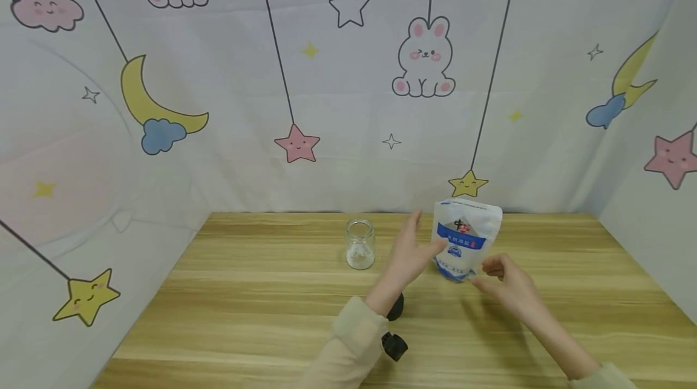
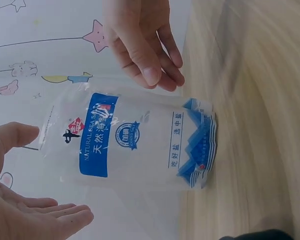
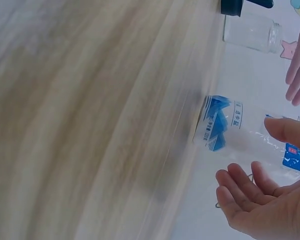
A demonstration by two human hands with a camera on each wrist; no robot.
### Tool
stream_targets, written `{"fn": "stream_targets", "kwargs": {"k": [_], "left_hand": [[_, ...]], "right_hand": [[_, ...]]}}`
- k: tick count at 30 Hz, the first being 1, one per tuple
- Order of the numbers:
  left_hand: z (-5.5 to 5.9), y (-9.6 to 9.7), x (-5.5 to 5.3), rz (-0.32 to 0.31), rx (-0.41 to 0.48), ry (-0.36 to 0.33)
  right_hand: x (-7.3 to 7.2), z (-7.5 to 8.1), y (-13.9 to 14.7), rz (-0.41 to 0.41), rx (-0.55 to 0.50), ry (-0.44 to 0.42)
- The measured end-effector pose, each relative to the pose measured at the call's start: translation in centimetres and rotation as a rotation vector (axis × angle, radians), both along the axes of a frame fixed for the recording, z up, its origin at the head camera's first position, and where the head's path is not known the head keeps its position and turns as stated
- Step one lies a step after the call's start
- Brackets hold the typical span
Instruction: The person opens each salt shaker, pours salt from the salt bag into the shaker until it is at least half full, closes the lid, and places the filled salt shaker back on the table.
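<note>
A white and blue bag of sea salt [image 1: 463,238] stands upright on the table. My left hand [image 1: 408,256] is at the bag's left side, thumb apart from the straight fingers. In the left wrist view, that hand [image 2: 25,200] is spread near the bag's top, with a gap to it. Close to the bag's lower right side is my right hand [image 1: 512,286], fingers loosely bent and nothing between them. The right wrist view shows this hand [image 3: 270,195] with its thumb overlapping the bag [image 3: 245,130]. A lidless glass jar [image 1: 360,247] with white grains at the bottom stands left of the bag.
The wood-grain table [image 1: 245,316] runs back to a white curtain [image 1: 337,177] printed with stars, moons and rabbits. A round black object [image 1: 397,307] sits partly hidden behind the left forearm. Another black piece [image 1: 394,346] shows beside the left sleeve.
</note>
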State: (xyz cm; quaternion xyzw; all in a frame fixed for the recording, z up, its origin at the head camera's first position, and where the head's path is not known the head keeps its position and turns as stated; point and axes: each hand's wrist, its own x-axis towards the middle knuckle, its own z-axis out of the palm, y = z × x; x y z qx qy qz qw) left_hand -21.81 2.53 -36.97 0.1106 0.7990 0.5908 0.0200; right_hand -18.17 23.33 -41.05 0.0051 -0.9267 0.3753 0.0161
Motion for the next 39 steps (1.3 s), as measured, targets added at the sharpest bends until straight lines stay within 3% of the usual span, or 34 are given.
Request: {"fn": "stream_targets", "kwargs": {"k": [6, 17, 31, 39], "left_hand": [[-0.8, 1.3, -0.4, 0.025, 0.095, -0.06], [-1.4, 2.3, -1.1, 0.084, 0.222, -0.044], [-2.1, 3.5, -2.0, 0.146, 0.273, -0.083], [-2.6, 4.1, -2.7, 0.167, 0.365, -0.136]], "right_hand": [[0.0, 0.0, 0.0, -0.031, 0.002, 0.0], [-0.3, 0.0, 0.1, -0.029, 0.006, 0.01], [-1.4, -0.6, 0.0, 0.036, -0.125, -0.025], [-2.1, -0.6, -0.1, 0.035, -0.139, -0.069]]}}
